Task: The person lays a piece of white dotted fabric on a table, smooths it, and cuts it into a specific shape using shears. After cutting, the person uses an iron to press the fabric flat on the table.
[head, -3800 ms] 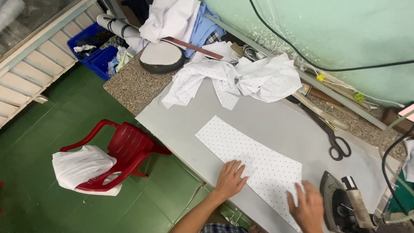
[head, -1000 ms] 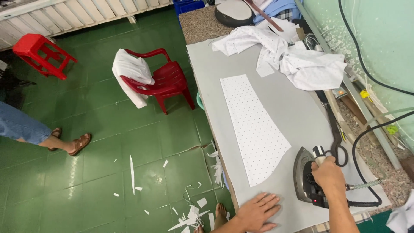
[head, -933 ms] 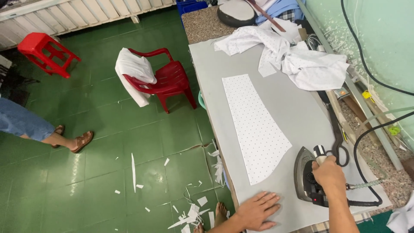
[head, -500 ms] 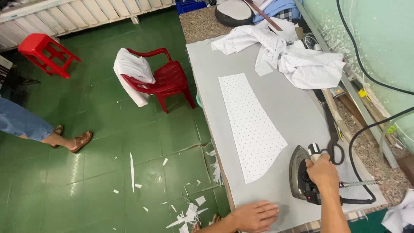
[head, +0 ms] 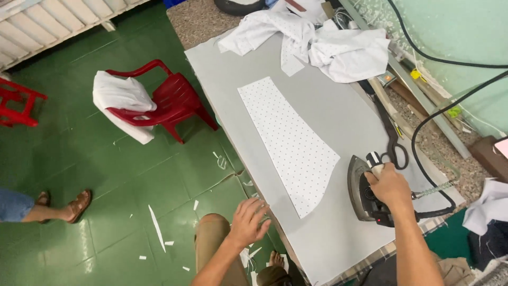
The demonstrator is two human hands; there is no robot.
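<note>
The grey tabletop (head: 328, 100) is carrying the dotted fabric panel (head: 288, 140), which is lying flat and lengthwise as it did a second ago. The iron (head: 365, 190) is standing just beside the panel's wide near end, apart from it, having shifted slightly toward the panel. The right hand (head: 390, 186) is gripping the iron's handle with clenched fingers. The left hand (head: 248, 222) has drawn back to the tabletop's near edge, fingers released and spread, so the panel is now lying just beyond its fingertips, untouched and ready for pressing.
</note>
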